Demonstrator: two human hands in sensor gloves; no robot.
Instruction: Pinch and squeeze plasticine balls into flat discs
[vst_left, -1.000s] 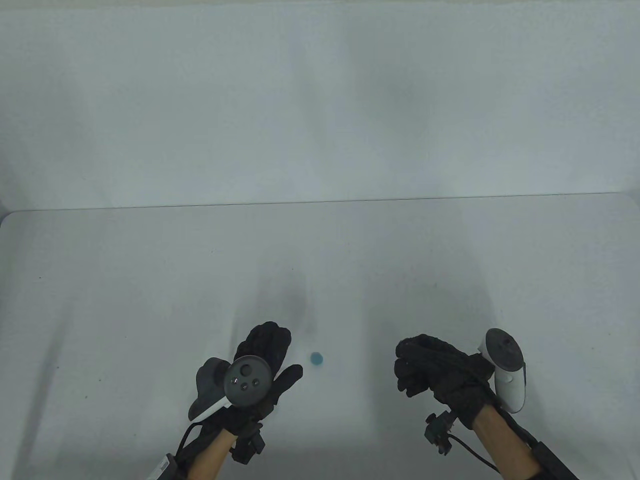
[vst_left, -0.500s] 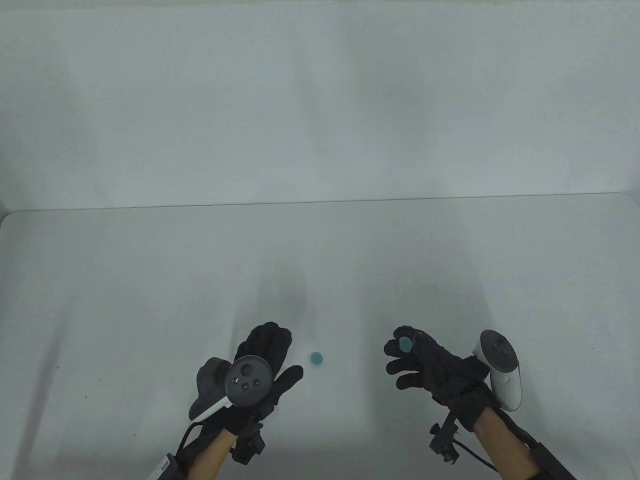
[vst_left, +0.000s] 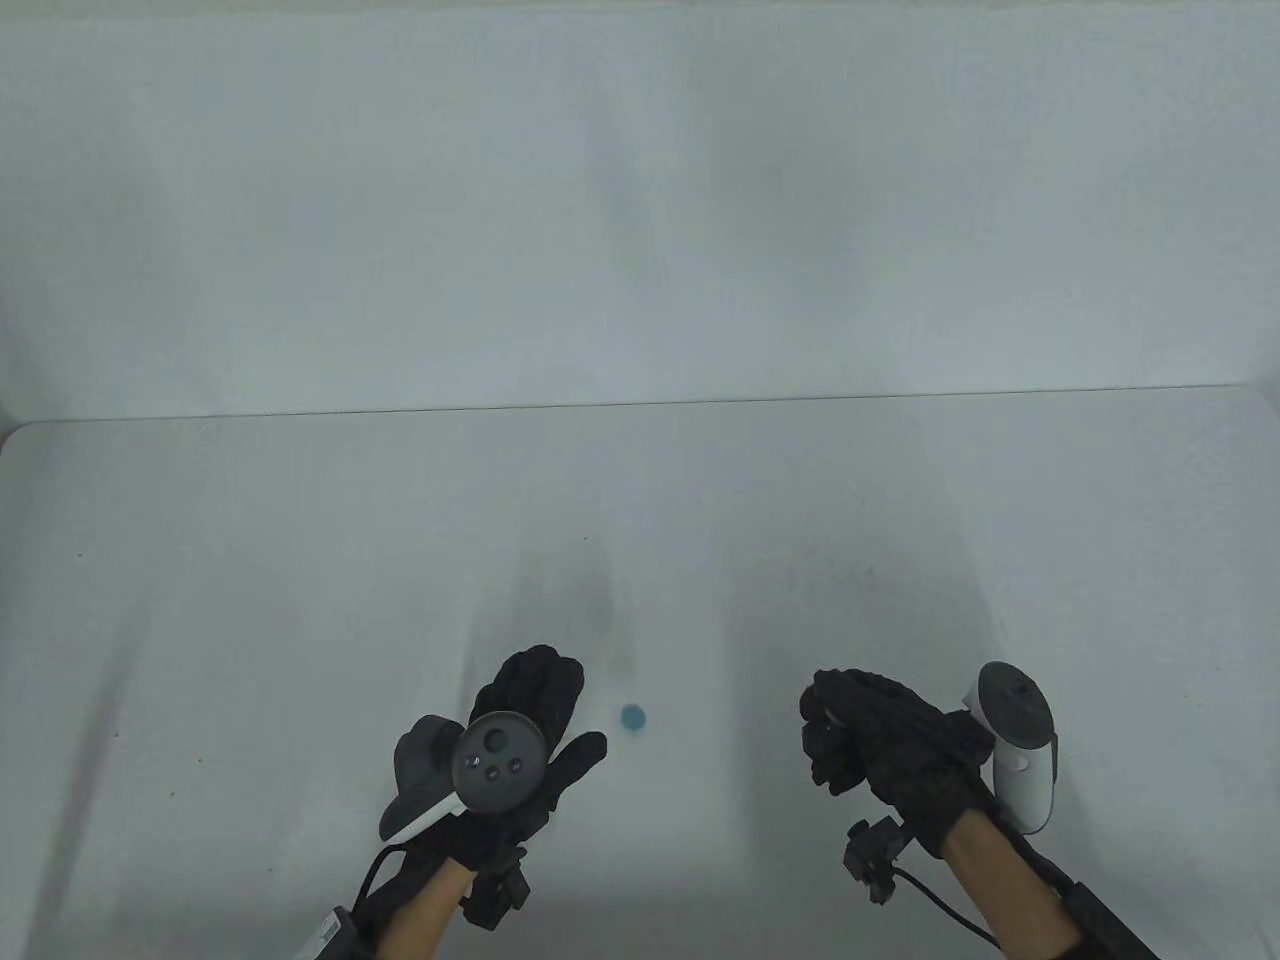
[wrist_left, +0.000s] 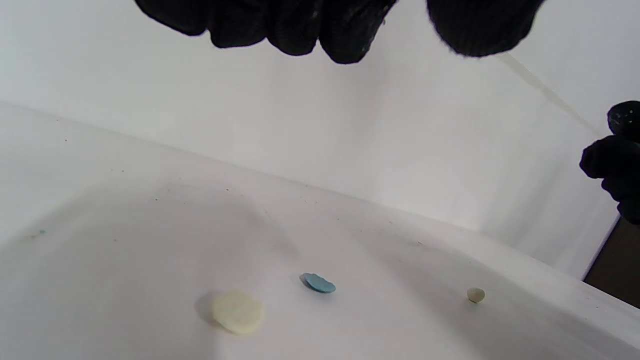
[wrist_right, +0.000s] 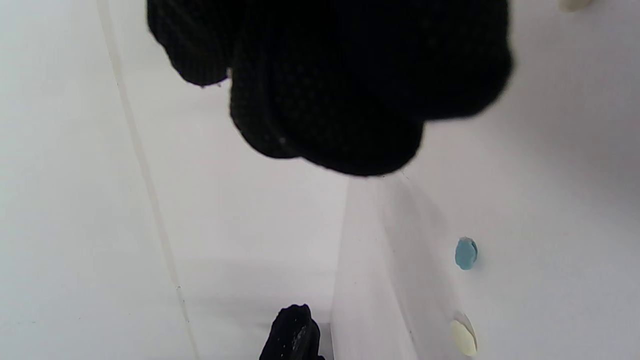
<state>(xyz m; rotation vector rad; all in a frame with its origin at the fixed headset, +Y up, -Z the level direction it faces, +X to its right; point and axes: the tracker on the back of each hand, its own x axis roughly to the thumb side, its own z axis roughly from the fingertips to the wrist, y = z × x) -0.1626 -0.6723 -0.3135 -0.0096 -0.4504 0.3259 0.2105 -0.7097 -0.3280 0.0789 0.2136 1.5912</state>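
Found right grip (vst_left: 878, 748) balled tight above the surface (vst_left: 300, 600), probably mid-squeeze on a plasticine ball hidden inside. Noted left grip (vst_left: 530, 715) slack, fingers apart, holding nothing. Logged blue disc (vst_left: 632, 716) lying between the hands, cream disc (wrist_left: 237, 311) near it, small cream ball (wrist_left: 476, 295) unflattened. Judged next: open up, set down, fetch that ball.

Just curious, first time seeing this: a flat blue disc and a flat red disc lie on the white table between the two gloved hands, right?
Not quite. The second flat disc is pale cream, not red; the left wrist view shows it lying beside the blue disc on the white table.
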